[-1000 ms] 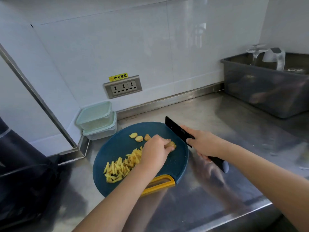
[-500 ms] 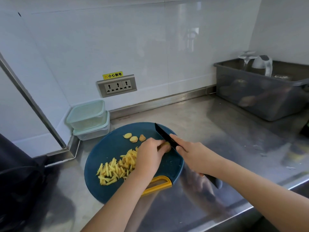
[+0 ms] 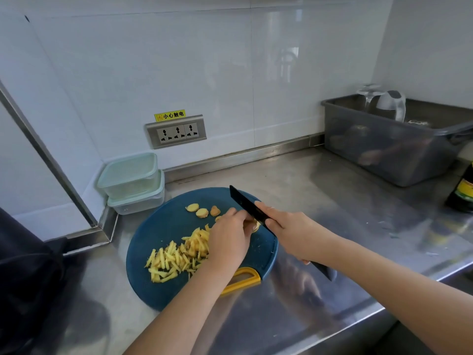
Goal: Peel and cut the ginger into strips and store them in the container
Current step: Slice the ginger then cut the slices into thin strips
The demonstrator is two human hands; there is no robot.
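Note:
A round blue cutting board [image 3: 163, 226] with a yellow handle lies on the steel counter. A pile of yellow ginger strips [image 3: 176, 257] covers its left middle. Three ginger slices [image 3: 202, 211] sit near its far edge. My left hand [image 3: 227, 239] holds down a small ginger piece [image 3: 256, 226], mostly hidden under the fingers. My right hand [image 3: 294, 231] grips a black knife [image 3: 245, 202], its blade down against that piece. Two stacked pale green containers [image 3: 130, 180] with lids stand behind the board at the left.
A grey plastic bin [image 3: 384, 147] holding a kettle and a glass stands at the back right. A dark sauce bottle [image 3: 463, 193] is at the right edge. A wall socket [image 3: 176, 131] is above the containers. A dark bag [image 3: 28, 278] sits at the left.
The knife came in from the right and down onto the ginger piece under my left fingers. The camera view shifted a little.

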